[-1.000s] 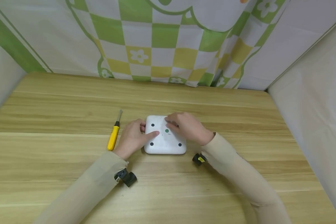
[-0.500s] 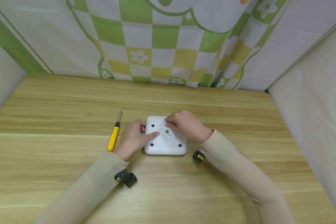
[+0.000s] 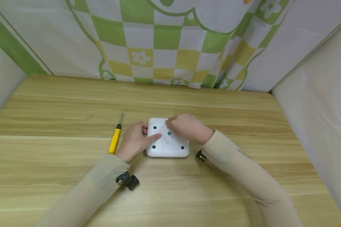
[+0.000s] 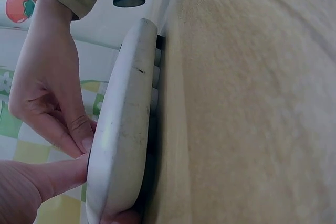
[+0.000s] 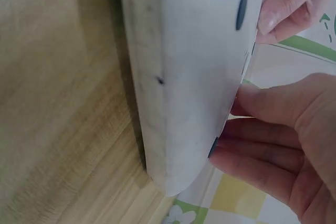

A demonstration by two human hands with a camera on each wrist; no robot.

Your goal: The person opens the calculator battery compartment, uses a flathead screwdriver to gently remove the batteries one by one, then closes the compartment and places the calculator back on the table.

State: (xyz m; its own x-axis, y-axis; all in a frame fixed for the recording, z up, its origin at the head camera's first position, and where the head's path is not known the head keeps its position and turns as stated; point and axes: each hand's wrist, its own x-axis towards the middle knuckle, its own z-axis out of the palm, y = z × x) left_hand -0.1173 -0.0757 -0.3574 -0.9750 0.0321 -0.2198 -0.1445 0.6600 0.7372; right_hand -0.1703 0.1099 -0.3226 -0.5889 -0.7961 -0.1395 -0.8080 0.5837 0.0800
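Observation:
A white calculator (image 3: 168, 151) lies face down on the wooden table, its back with dark round feet and a green dot turned up. Pale keys (image 4: 156, 76) show along its underside in the left wrist view. My left hand (image 3: 134, 138) grips its left side, thumb across the back and fingers at the edge. My right hand (image 3: 186, 126) bends over the upper right of the back, thumb and fingertips touching the surface; in the right wrist view its fingers (image 5: 260, 174) are fairly straight. The right hand hides the calculator's upper right corner.
A screwdriver (image 3: 115, 139) with a yellow handle lies on the table (image 3: 59, 126) left of the left hand, its shaft pointing away. A green, white and yellow checked curtain (image 3: 167, 37) hangs behind the far edge. Black cameras sit at both wrists.
The fingers of my right hand have drawn closer together and shifted slightly left on the calculator's back. The left hand, calculator and screwdriver stay in place.

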